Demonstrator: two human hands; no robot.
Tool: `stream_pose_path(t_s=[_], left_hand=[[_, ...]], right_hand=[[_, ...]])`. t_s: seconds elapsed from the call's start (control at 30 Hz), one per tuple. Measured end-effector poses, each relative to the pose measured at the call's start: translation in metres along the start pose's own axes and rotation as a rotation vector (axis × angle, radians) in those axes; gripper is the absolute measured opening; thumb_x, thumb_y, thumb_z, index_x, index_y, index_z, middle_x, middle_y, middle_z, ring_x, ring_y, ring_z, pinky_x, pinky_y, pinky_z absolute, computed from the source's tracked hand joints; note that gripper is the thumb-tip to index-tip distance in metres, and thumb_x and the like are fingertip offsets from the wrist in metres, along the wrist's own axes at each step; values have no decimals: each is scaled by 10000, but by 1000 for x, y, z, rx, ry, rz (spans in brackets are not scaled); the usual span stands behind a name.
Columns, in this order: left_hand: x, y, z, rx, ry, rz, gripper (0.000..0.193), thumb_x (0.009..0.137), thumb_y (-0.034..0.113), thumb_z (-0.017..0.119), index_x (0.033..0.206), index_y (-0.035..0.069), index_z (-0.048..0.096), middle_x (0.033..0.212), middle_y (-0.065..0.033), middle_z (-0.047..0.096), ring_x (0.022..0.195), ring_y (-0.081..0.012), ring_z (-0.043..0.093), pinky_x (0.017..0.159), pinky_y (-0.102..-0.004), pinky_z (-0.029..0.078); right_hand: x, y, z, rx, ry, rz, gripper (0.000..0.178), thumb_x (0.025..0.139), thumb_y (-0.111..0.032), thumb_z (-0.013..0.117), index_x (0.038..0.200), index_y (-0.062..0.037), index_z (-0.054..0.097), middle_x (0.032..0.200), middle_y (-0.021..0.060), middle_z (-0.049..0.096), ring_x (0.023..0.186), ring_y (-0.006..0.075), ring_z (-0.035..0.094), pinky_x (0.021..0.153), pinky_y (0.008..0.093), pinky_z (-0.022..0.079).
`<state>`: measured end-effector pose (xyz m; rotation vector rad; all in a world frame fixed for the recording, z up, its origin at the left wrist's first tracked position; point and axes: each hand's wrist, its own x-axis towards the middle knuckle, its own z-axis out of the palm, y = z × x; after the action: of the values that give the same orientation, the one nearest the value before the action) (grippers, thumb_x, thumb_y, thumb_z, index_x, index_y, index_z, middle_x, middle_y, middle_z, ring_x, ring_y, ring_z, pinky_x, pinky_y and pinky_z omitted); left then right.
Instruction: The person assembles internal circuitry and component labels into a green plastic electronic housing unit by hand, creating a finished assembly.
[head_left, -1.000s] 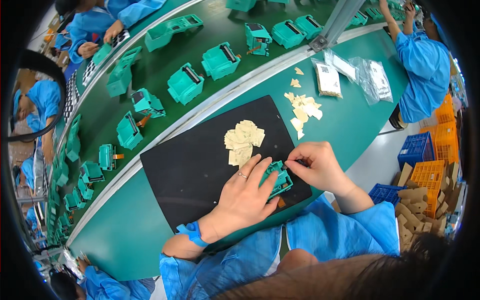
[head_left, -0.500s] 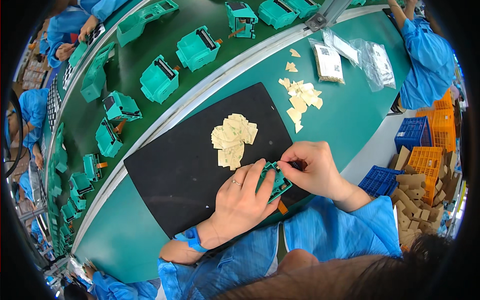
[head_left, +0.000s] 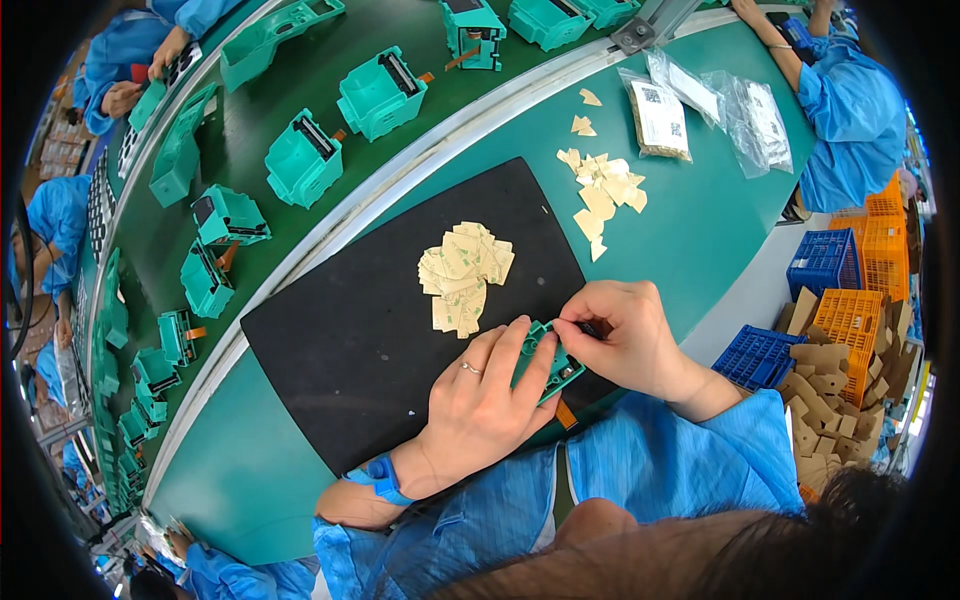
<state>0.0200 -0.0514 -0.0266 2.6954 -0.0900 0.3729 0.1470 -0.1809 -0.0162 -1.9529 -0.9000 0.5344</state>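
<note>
A small green plastic housing point(head_left: 572, 378) is held low over the near right corner of a black mat point(head_left: 345, 340). My left hand point(head_left: 485, 405) is wrapped over it, fingertips pressing on its top. An orange ribbon-like strip point(head_left: 566, 415) sticks out below the housing. At the housing's upper right corner, my right hand point(head_left: 630, 335) makes a pinch with thumb and forefinger; what lies between them is hidden. A small dark part shows beside those fingers. Beyond my hands, a pile of cream adhesive-looking pieces point(head_left: 462, 270) with green marks lies on the mat.
Pale triangular scraps point(head_left: 605, 190) and clear plastic bags point(head_left: 660, 120) lie on the green table. Past a metal rail point(head_left: 375, 205), several green housings point(head_left: 305, 160) sit on a belt. Blue and orange crates point(head_left: 825, 262) and cardboard pieces stand at right. Co-workers are nearby.
The green housings on the belt have shifted left. My hands have hardly moved and stay on the same housing.
</note>
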Motion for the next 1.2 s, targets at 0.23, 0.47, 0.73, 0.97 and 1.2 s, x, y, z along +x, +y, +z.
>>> stream_pose_path(t_s=[0.23, 0.47, 0.73, 0.97, 1.2], left_hand=[[3, -2, -4, -8, -71, -12, 465, 598, 212, 703, 1019, 47, 598, 1102, -142, 509, 867, -234, 538, 623, -275, 506], [-4, -6, 8, -130, 36, -1, 501, 574, 192, 758, 1021, 41, 591, 1129, -186, 516, 850, -281, 540, 628, -329, 500], [-12, -6, 17, -251, 284, 144, 397, 641, 183, 772, 905, 89, 491, 1147, -211, 496, 1035, -365, 535, 890, -471, 428], [-15, -8, 32, -440, 431, 195, 563, 616, 126, 789, 999, 114, 377, 1161, -207, 458, 1038, -377, 518, 854, -447, 465], [-11, -10, 27, -75, 444, 271, 679, 627, 91, 766, 1189, 198, 401, 1169, -176, 466, 1039, -345, 496, 844, -430, 468]], right_hand=[[5, 11, -1, 170, -114, 175, 63, 728, -26, 644, 718, 15, 598, 621, 61, 598, 530, 87, 563, 473, 212, 431], [8, 28, -7, 698, -299, 408, 58, 805, -32, 599, 822, 24, 603, 681, 2, 594, 593, 20, 512, 519, 170, 402], [1, -16, -33, 684, -324, 163, 88, 786, -6, 570, 855, -2, 516, 645, 24, 586, 573, 41, 521, 507, 204, 405], [-7, -30, -41, 336, -249, -26, 126, 727, -16, 571, 762, -26, 450, 585, 84, 556, 493, 193, 550, 457, 281, 405], [-24, -34, -27, -171, 79, -397, 188, 687, -66, 602, 766, -35, 435, 594, 71, 473, 508, 252, 524, 424, 364, 415]])
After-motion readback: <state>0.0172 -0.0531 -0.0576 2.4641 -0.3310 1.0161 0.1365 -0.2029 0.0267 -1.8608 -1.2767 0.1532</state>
